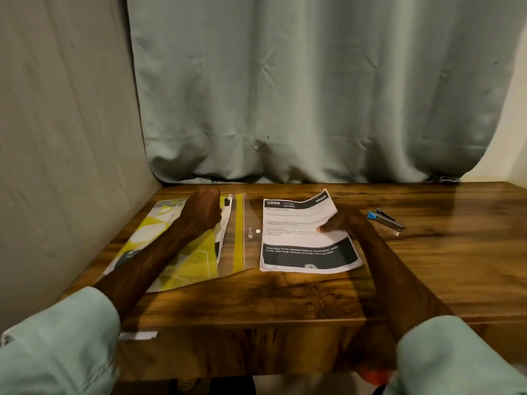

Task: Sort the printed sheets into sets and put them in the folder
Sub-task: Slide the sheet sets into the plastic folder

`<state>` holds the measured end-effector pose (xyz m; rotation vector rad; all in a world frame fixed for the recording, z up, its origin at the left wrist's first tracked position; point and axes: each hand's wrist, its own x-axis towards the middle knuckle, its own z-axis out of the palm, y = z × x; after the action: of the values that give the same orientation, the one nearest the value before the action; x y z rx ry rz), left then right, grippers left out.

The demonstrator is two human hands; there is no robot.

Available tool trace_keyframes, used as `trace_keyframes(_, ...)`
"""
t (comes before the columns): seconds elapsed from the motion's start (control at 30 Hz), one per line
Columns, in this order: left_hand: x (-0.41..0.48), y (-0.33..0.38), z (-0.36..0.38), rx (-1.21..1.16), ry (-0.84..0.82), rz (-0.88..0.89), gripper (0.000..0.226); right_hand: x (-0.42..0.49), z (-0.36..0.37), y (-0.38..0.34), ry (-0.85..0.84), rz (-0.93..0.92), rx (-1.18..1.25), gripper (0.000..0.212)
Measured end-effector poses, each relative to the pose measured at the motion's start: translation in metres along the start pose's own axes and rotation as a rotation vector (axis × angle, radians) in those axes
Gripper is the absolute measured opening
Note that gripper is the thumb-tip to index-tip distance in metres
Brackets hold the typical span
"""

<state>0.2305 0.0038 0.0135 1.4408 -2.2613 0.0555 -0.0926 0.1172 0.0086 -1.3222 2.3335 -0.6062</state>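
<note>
Sorting step: right hand [342,220] pinches top white printed sheet [296,215]; left hand [204,210] fisted over yellow-patterned clear folder [196,260], hold unclear. Next: lift sheet across.

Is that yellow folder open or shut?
Open: the folder has its clear flap spread flat on the table, snap button unfastened.

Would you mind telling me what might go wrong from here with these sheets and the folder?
1. The right hand pinches only the right edge of the top sheet, which curls up; it may crease or pull the stack beneath askew.
2. The filed sheets poke out of the yellow folder by the left hand, and its clear flap lies open; they could slip out or snag.
</note>
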Motion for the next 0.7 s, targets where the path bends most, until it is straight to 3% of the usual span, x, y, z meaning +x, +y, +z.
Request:
trace_keyframes(0.17,0.003,-0.003,-0.001,-0.016,-0.007,-0.012,0.013,0.003,-0.006,-0.003,0.154,-0.042,0.288,0.039)
trace_keyframes(0.3,0.004,-0.005,-0.001,-0.02,0.014,-0.01,0.015,0.0,-0.023,-0.022,0.362,-0.204,0.582,0.031)
trace_keyframes(0.4,0.006,-0.009,-0.002,-0.044,0.02,-0.011,0.017,-0.012,-0.037,-0.044,0.413,-0.314,0.736,0.027)
trace_keyframes(0.53,0.007,-0.014,-0.005,-0.056,0.036,0.008,0.023,-0.022,-0.032,-0.058,0.152,-0.292,0.74,0.031)
trace_keyframes(0.7,0.01,-0.019,-0.009,-0.079,0.085,0.002,0.011,-0.026,-0.009,-0.058,-0.076,-0.206,0.614,0.034)
